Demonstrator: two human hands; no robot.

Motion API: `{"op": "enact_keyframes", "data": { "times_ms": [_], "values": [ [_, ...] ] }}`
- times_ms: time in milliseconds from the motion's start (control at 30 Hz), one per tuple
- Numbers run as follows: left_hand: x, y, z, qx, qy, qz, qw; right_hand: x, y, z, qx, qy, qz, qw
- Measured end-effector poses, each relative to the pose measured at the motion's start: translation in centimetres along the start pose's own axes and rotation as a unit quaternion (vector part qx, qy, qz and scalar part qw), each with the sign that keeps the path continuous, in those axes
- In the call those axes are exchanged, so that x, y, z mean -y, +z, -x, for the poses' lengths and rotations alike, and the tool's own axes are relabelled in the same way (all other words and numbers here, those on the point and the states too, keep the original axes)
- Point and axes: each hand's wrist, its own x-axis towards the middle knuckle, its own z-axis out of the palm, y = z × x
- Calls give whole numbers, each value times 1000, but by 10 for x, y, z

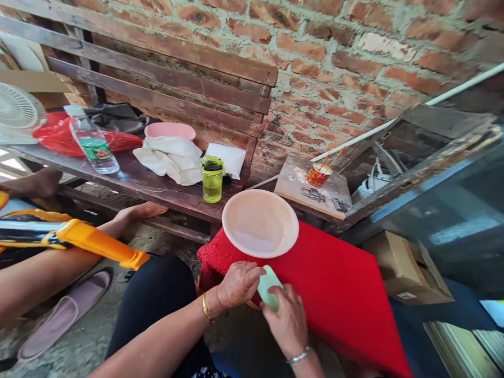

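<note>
Between my two hands is a small light green object (pixel 268 287), smooth and rounded, whose kind I cannot make out. My right hand (pixel 289 317) grips its lower right side, fingers curled over the edge. My left hand (pixel 239 285), with a gold bracelet at the wrist, is closed with its fingertips at the object's left edge. Just beyond both hands stands a pale pink basin (pixel 261 222) with what looks like water in it. It rests on the end of a red cloth (pixel 335 291) covering a table.
A wooden bench (pixel 153 188) holds a green-lidded water bottle (pixel 94 145), a yellow-green cup (pixel 212 182), a white cloth (pixel 170 159) and a pink bowl (pixel 170 131). Cardboard box (pixel 406 269) at right; instant-noodle-like cup (pixel 318 173) on a small board. Another person's leg (pixel 46 264) is at left.
</note>
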Motion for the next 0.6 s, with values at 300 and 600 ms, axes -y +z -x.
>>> {"op": "enact_keyframes", "data": {
  "times_ms": [300,600],
  "values": [
    [1,15,4,126,38,-34,991,-154,-42,63,-76,190,15,979],
    [25,34,26,211,44,-111,970,-232,-84,111,-163,388,82,903]
  ]
}}
